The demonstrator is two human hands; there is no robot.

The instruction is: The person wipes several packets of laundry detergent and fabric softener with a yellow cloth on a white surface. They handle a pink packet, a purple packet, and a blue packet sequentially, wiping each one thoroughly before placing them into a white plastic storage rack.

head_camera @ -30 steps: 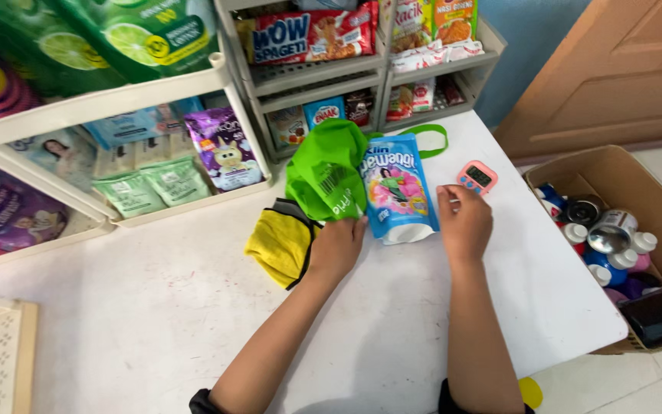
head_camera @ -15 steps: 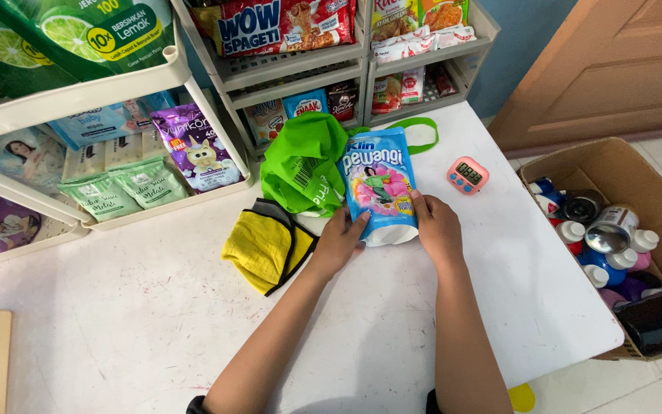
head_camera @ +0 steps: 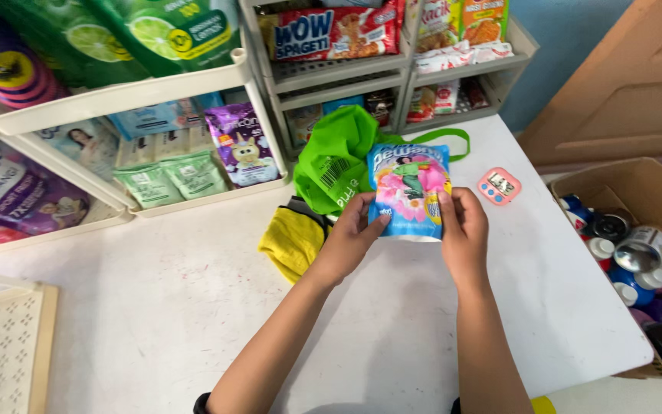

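White table (head_camera: 155, 307), stocked shelves (head_camera: 193, 84), cardboard box (head_camera: 614, 180)

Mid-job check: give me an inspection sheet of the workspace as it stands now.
Surface: white tabletop, faintly scuffed.
Job's things: blue and pink printed plastic pouch, held upright; green fabric bag behind it.
Clutter: yellow cloth; small pink timer.
Grippers: left hand and right hand grip the pouch's sides.
Cables: nothing seen.
Surroundings: white shelves of packaged goods; cardboard box of cans and bottles; brown door.
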